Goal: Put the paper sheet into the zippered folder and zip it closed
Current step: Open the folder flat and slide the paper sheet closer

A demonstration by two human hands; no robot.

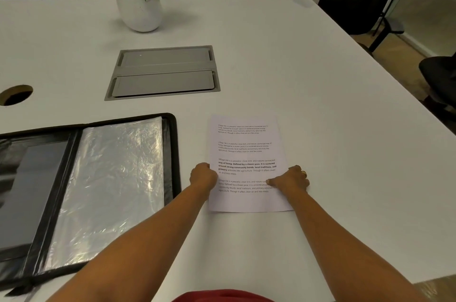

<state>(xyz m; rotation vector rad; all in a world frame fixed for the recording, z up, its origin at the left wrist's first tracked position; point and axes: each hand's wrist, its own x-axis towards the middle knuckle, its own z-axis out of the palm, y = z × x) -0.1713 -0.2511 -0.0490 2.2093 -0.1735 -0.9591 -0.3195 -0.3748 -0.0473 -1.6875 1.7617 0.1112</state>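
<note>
Cloth of a red garment [222, 296] shows at the bottom edge, and two bare forearms reach forward from it over the white desk [333, 104]. The left hand [203, 176] sits at the left edge of the paper sheet [246, 148], its fingers [201, 169] curled in on that edge, though how they close under it is hidden. The right hand [291, 179], with a gold ring [304, 173] on one finger, holds the opposite edge, its thumb laid flat on the printed side and the other fingers curled at the margin. The sheet lies on the desk with its four blocks of text facing up, just to the right of the zippered folder [172, 153] and not touching it. The folder lies spread open and flat, a crinkled clear plastic sleeve [111, 183] on its right half and a dark pocket [29, 190] on its left. Beyond these, a grey hatch [162, 72] with two flaps is set into the desk, and a round cable hole [16, 95] sits at the left. Farthest off stands a leafy plant in a white pot [140, 13], with dark chairs [436, 74] past the desk's right side.
</note>
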